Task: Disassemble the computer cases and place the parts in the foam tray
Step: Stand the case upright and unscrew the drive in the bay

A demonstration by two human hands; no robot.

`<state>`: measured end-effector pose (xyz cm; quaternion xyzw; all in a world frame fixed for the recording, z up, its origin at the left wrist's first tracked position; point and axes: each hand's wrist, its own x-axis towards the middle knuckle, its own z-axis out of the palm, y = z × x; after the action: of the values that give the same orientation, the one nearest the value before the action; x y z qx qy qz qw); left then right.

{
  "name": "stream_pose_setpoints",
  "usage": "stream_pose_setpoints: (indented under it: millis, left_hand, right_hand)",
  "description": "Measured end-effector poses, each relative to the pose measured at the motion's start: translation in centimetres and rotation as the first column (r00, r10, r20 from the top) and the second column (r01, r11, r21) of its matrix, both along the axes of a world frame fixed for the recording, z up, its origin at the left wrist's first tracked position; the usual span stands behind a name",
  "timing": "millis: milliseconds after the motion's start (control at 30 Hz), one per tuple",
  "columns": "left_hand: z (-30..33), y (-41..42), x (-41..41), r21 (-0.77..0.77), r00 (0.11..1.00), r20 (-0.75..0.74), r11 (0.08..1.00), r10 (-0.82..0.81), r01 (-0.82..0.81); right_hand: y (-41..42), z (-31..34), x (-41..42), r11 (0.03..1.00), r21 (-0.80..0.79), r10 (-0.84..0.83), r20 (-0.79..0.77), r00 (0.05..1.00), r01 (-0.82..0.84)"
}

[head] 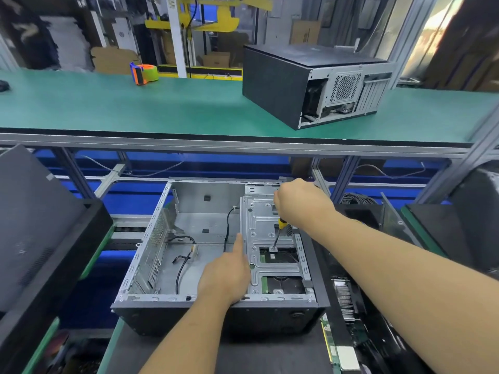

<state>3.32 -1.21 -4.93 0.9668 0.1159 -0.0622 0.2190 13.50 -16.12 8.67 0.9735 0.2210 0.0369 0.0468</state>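
The open computer case (pixel 216 255) lay on its side at the near middle of the scene, its side panel off and its bare metal interior facing up, with loose black cables (pixel 183 255) trailing across the floor of the left compartment. In the right part of the case sat a silver drive cage (pixel 266 238), ribbed and punched with holes, with green circuit board showing through its cut-outs. The right hand (pixel 299 203) was curled into a fist around the handle of a yellow-and-black screwdriver (pixel 279 233), whose shaft slanted down so that its tip met a screw on the cage. The left hand (pixel 229 273) rested on the left edge of the cage, its forefinger stretched flat along the metal and pointing away, gripping nothing. The two hands were apart, the left nearer and to the left of the right.

Just right of the case lay a dark tray (pixel 351 306) holding parts, among them a finned heatsink and a green board. Black panels (pixel 35 225) leaned at the left edge. On a raised green desk (pixel 135 103) beyond stood a second, closed computer case (pixel 297 82) at the right, its vented rear turned toward the viewer, and an orange-and-green tape dispenser (pixel 144 73) further left. Cardboard boxes and yellow framework stood blurred in the far background.
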Motion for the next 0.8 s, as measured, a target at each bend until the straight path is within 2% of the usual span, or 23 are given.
stream_pose_setpoints:
  millis: [267,367,467,533,600,633,667,800]
  left_hand:
    - [-0.1,0.0,0.1,0.021,1.000,0.000,1.000,-0.010,0.010]
    - [-0.2,0.0,0.1,0.021,1.000,-0.012,1.000,-0.019,0.019]
    - [-0.2,0.1,0.3,0.015,1.000,-0.011,1.000,-0.020,0.020]
    - [0.0,0.2,0.2,-0.001,1.000,-0.014,1.000,-0.019,0.019]
    - [0.2,0.2,0.1,-0.021,0.999,-0.019,0.999,-0.027,0.027]
    - [0.2,0.2,0.1,-0.027,0.999,-0.023,0.999,-0.026,0.026]
    - [0.3,0.2,0.2,-0.026,0.999,-0.026,0.999,-0.023,0.023]
    - [0.3,0.1,0.3,0.004,1.000,-0.007,1.000,-0.025,0.025]
  right_hand:
    - [0.5,0.0,0.0,1.000,0.000,0.012,-0.006,1.000,-0.012]
    - [0.0,0.3,-0.1,0.999,0.012,-0.036,-0.025,0.999,0.036]
    - [0.6,0.4,-0.6,1.000,-0.004,-0.024,0.009,1.000,0.024]
    - [1.7,0.3,-1.6,0.990,-0.048,0.135,0.040,0.990,-0.133]
    - [1.4,-0.1,-2.4,0.925,-0.104,0.370,0.028,0.929,-0.365]
    - [0.6,-0.1,-2.4,0.905,-0.096,0.418,0.017,0.908,-0.415]
    - [-0.2,0.0,-2.3,0.905,-0.069,0.423,0.017,0.906,-0.421]
    - [-3.1,0.6,-1.1,0.972,0.041,0.229,0.010,0.973,-0.229]
